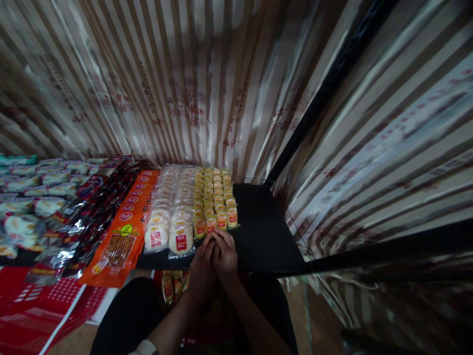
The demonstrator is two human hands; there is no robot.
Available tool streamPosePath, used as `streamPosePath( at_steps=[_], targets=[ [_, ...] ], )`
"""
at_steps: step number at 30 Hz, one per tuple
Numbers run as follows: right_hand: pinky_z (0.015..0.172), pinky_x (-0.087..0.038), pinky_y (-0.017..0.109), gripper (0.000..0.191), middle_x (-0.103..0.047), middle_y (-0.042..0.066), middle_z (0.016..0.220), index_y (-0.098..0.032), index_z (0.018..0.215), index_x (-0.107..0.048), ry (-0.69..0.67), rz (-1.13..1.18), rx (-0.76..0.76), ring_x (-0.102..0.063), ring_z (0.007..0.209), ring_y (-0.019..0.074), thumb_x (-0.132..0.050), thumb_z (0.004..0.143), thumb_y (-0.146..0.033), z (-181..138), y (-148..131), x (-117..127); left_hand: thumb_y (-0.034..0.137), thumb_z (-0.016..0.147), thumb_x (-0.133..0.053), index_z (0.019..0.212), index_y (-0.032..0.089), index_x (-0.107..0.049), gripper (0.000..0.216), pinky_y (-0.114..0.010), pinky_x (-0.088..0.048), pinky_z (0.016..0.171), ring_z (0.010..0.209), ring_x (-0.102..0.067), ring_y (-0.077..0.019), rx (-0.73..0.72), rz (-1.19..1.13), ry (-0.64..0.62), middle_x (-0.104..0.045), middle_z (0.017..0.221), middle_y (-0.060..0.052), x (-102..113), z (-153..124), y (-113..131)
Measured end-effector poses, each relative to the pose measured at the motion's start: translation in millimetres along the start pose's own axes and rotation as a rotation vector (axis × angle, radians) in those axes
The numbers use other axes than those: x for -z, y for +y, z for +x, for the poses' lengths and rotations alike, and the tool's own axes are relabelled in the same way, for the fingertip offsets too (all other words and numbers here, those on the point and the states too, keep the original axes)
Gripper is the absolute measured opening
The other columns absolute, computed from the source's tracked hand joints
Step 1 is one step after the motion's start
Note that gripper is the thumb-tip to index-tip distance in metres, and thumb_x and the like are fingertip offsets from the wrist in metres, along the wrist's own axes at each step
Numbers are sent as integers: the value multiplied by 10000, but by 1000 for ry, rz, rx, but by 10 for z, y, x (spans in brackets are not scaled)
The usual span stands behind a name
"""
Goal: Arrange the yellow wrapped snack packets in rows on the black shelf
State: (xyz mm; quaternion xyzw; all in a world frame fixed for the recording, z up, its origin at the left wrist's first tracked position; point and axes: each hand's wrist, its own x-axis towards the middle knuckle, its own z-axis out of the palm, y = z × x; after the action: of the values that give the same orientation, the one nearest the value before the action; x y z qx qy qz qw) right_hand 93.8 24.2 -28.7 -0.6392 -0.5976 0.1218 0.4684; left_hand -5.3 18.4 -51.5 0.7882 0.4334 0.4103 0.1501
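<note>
Both hands meet at the front edge of the black shelf (266, 231), before rows of small yellow snack packets (218, 190). My left hand (201, 262) has its fingers closed at the foot of a front yellow snack packet (210, 225). Close against it, my right hand (226, 256) is closed too, its fingertips bent over the same spot. The fingers partly hide the packet's lower end. Left of the yellow rows lie two columns of round white cakes in clear wrappers (181, 239). Below the forearms, more yellow packets (168, 286) show in a red container.
Orange snack bags (118, 241) overlap in a column, their front end jutting past the shelf edge. Dark shiny packets (88, 217) and white-green packets (24, 224) lie farther left. A red basket (33, 310) stands below. A black post (295, 138) and striped sheeting (207, 74) bound the shelf.
</note>
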Motion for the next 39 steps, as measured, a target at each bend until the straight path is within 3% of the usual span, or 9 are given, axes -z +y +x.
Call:
streamPosePath(
  at_steps=[5, 13, 18, 23, 26, 29, 32, 36, 39],
  targets=[
    [958, -427, 355, 433, -616, 50, 1135, -240, 1093, -636, -21, 35, -13, -541, 1063, 180, -365, 779, -114, -9, 8, -3, 156, 870, -384, 1231, 141, -442, 365, -397, -458, 970, 1210, -465, -216, -17, 32, 49, -486, 1296, -156, -26, -2, -10],
    [982, -414, 332, 449, -613, 40, 1159, -231, 1074, -645, -39, 48, -31, -545, 1084, 172, -367, 751, -90, -11, -4, -5, 171, 873, -368, 1175, 139, -506, 334, -373, -441, 979, 1191, -481, -212, 72, 16, -35, -524, 1263, -144, 51, 60, 79],
    [937, -438, 324, 401, -623, 70, 1057, -202, 963, -679, 38, 21, -15, -555, 1009, 181, -379, 727, -79, -30, -1, -26, 195, 855, -391, 1105, 159, -566, 307, -386, -440, 970, 1157, -506, -221, 124, -19, -35, -575, 1191, -133, 37, 70, 80],
    [893, -455, 336, 376, -601, 82, 999, -190, 909, -675, 79, 47, 4, -551, 964, 180, -360, 740, -73, -25, -42, 29, 166, 832, -362, 1061, 122, -589, 325, -406, -422, 984, 1150, -502, -236, 95, -32, -50, -557, 1198, -162, 80, 78, 98],
    [911, -440, 349, 366, -592, 90, 1035, -184, 950, -661, 66, 77, 68, -537, 998, 185, -359, 766, -89, -114, -108, 120, 157, 837, -335, 1101, 106, -566, 354, -388, -410, 992, 1150, -488, -224, 44, -44, -106, -534, 1215, -165, 190, -75, 189],
    [922, -430, 349, 361, -599, 86, 1044, -190, 989, -651, -23, 74, 160, -528, 1021, 185, -362, 790, -104, -385, -149, 176, 184, 848, -353, 1126, 120, -545, 344, -374, -422, 967, 1102, -500, -209, 58, -61, -198, -552, 1167, -140, 302, -400, 271],
    [912, -435, 359, 353, -614, 76, 1035, -203, 993, -649, -181, 58, 177, -537, 1004, 186, -360, 806, -124, -806, -121, 141, 233, 824, -427, 1113, 117, -548, 334, -368, -451, 911, 1047, -518, -220, 130, -38, -371, -564, 1120, -133, 369, -780, 263],
    [936, -412, 368, 353, -631, 106, 1053, -165, 1018, -637, -450, -47, 21, -547, 1020, 201, -354, 813, -117, -1299, 11, -12, 212, 813, -453, 1168, 154, -533, 369, -330, -409, 957, 1111, -496, -209, 284, 69, -682, -545, 1191, -107, 410, -1122, 126],
    [923, -409, 335, 337, -651, 120, 1031, -151, 1014, -639, -645, -158, -114, -571, 998, 203, -374, 811, -102, -1442, 95, -107, 186, 815, -446, 1133, 157, -564, 340, -317, -390, 970, 1156, -476, -212, 445, 149, -761, -525, 1235, -112, 452, -1212, 1]
  ],
)
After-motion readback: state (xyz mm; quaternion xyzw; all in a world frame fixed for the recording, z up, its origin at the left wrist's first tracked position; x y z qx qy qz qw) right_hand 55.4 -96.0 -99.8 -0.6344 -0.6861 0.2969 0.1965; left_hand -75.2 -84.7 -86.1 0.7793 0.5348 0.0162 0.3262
